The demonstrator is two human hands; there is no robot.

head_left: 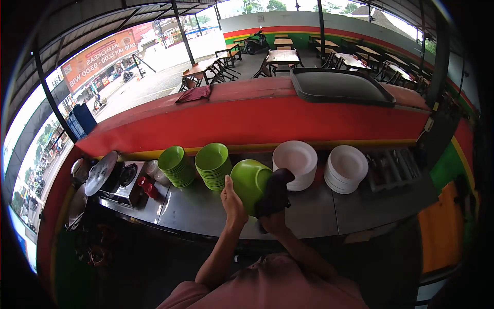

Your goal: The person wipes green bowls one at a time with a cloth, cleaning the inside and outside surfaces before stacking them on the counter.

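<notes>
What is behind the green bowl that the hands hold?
Behind the round green plastic bowl, a stack of white plates stands on the steel counter. The bowl and dark cloth cover its left edge.

- Left hand (232, 198) raised in front of the chest, bare, fingers together and pointing upward, palm turned to the right.
- Left palm pressed flat against the side of the tilted bright green plastic bowl (248, 183), thumb hidden behind its rim.
- Left forearm bare, running up from the lower middle of the view, elbow bent near the pink sleeve.
- Right hand (274, 198) covered by a dark cloth or glove, wrapped around the bowl's right edge, fingers curled over it.
- Right forearm short in view, angled up and left, wrist just below the covered hand.
- Both hands close together, either side of the bowl.
</notes>
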